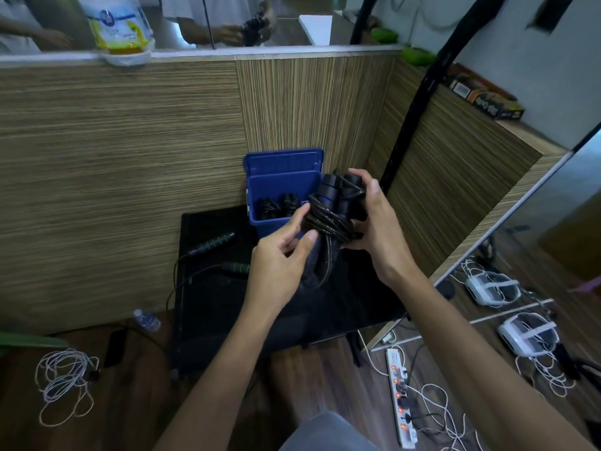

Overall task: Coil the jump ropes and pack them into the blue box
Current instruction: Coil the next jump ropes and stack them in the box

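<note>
My right hand (374, 222) grips a coiled jump rope (331, 213) with two black and blue handles upright, its dark cord wound around them. My left hand (286, 252) pinches the cord's lower loops with thumb and fingers. The bundle hangs just in front of the open blue box (283, 187), which stands at the back of a black table (227, 307) against the wooden wall. Inside the box lie black handles of another rope (278, 205). A third jump rope with green-ringed handles (224, 252) lies uncoiled on the table's left side.
Wooden partition walls close the corner behind and to the right. A water bottle (147, 319), a phone and a white cable (63, 382) lie on the floor at left. A power strip (401, 398) with plugs and white cables lies at right.
</note>
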